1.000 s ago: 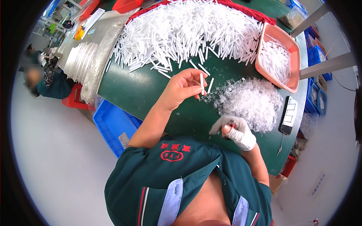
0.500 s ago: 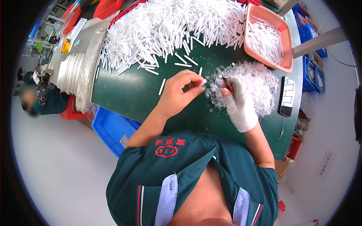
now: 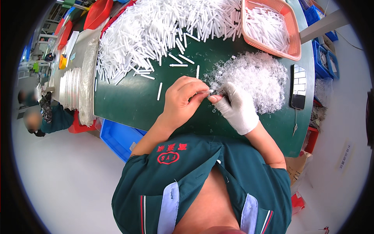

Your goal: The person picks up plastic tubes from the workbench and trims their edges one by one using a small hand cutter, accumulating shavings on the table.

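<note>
Between the thumb and fingertips of my left hand (image 3: 183,100) is a short white plastic stick (image 3: 210,91), mostly hidden by the fingers. My right hand (image 3: 238,107), in a white glove that leaves the thumb tip bare, is closed right beside the stick's end. A small dark tool (image 3: 223,93) shows only slightly in its grip; half a second ago its red and black parts were visible. Just beyond both hands lies a heap of clear curly plastic shavings (image 3: 261,84). Several loose white sticks (image 3: 159,91) lie on the green table (image 3: 128,103).
A big pile of white sticks (image 3: 156,31) covers the table's far side. An orange basket (image 3: 297,43) of sticks stands far right, near a phone (image 3: 298,87). Blue bins (image 3: 320,58) stand beyond the right edge. A blue tray (image 3: 117,136) sits lower left; another person (image 3: 56,119) works far left.
My right hand has come left to meet my left hand at the stick, its thumb now near the stick's end. The tool has turned mostly out of sight. The view has shifted slightly.
</note>
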The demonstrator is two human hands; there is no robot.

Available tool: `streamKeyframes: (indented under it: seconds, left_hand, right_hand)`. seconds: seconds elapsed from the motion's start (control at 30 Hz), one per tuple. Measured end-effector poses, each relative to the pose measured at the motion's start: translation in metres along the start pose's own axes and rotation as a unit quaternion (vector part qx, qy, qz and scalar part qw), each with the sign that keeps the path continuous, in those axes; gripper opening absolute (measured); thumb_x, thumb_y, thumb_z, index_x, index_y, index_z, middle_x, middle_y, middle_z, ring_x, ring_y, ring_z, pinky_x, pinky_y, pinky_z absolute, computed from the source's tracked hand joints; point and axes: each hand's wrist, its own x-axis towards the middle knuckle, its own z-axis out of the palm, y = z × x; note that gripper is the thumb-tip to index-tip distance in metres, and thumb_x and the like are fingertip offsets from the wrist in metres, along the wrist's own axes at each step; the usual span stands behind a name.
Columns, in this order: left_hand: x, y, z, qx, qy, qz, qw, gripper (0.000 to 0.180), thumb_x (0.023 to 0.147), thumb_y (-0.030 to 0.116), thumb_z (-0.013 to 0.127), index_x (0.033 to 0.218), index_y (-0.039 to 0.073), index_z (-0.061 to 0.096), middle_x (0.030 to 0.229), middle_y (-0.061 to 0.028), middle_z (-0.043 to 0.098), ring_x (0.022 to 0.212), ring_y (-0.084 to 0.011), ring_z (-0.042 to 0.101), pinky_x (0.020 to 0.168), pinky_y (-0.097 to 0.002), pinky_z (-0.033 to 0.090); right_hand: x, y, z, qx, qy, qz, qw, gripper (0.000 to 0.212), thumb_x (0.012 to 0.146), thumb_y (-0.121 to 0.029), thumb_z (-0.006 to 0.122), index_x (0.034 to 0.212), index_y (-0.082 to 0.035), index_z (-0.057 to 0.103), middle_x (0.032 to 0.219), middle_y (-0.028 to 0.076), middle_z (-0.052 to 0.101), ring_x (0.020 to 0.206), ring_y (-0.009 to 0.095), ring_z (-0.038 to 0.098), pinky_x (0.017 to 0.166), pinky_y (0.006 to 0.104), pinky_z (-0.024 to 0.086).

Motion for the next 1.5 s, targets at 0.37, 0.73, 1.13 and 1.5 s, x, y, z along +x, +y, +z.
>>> streamKeyframes:
  seconds: [0.37, 0.73, 1.13, 1.5]
  left_hand:
    - [0.000, 0.003, -0.001, 0.018, -0.013, 0.035, 0.999, 0.033, 0.062, -0.014, 0.070, 0.088, 0.004, 0.064, 0.084, -0.0074, 0.063, 0.077, -0.0219, 0.060, 0.065, -0.0301, 0.049]
    - [-0.002, 0.002, 0.000, 0.011, -0.003, 0.029, 1.000, 0.032, 0.061, -0.011, 0.069, 0.086, 0.008, 0.064, 0.081, -0.0054, 0.064, 0.073, -0.0232, 0.059, 0.062, -0.0318, 0.048]
    - [-0.005, 0.002, -0.002, -0.096, -0.009, -0.154, 0.983, 0.019, 0.074, -0.003, 0.071, 0.092, 0.002, 0.066, 0.083, -0.0064, 0.064, 0.068, -0.0135, 0.059, 0.059, -0.0252, 0.047]
    - [-0.009, -0.002, -0.003, -0.271, -0.050, -0.300, 0.913, 0.018, 0.081, 0.003, 0.070, 0.098, -0.002, 0.066, 0.085, -0.0050, 0.065, 0.073, -0.0074, 0.060, 0.065, -0.0219, 0.049]
  right_hand:
    - [0.001, -0.003, -0.001, -0.007, -0.022, 0.003, 1.000, 0.035, 0.082, -0.036, 0.069, 0.077, -0.003, 0.060, 0.064, 0.018, 0.057, 0.062, 0.036, 0.059, 0.057, 0.0413, 0.047]
    - [0.003, -0.004, -0.002, -0.033, -0.052, -0.002, 0.998, 0.038, 0.086, -0.039, 0.064, 0.076, -0.003, 0.059, 0.061, 0.017, 0.054, 0.059, 0.035, 0.058, 0.056, 0.0392, 0.045]
    - [0.004, 0.001, 0.000, -0.023, -0.084, -0.001, 0.996, 0.039, 0.083, -0.038, 0.067, 0.073, -0.002, 0.057, 0.060, 0.016, 0.055, 0.056, 0.036, 0.057, 0.053, 0.0418, 0.045]
    - [0.011, 0.010, -0.007, 0.189, -0.076, 0.126, 0.971, 0.023, 0.081, -0.020, 0.072, 0.085, -0.002, 0.059, 0.064, 0.001, 0.048, 0.062, 0.010, 0.044, 0.057, 0.0271, 0.041]
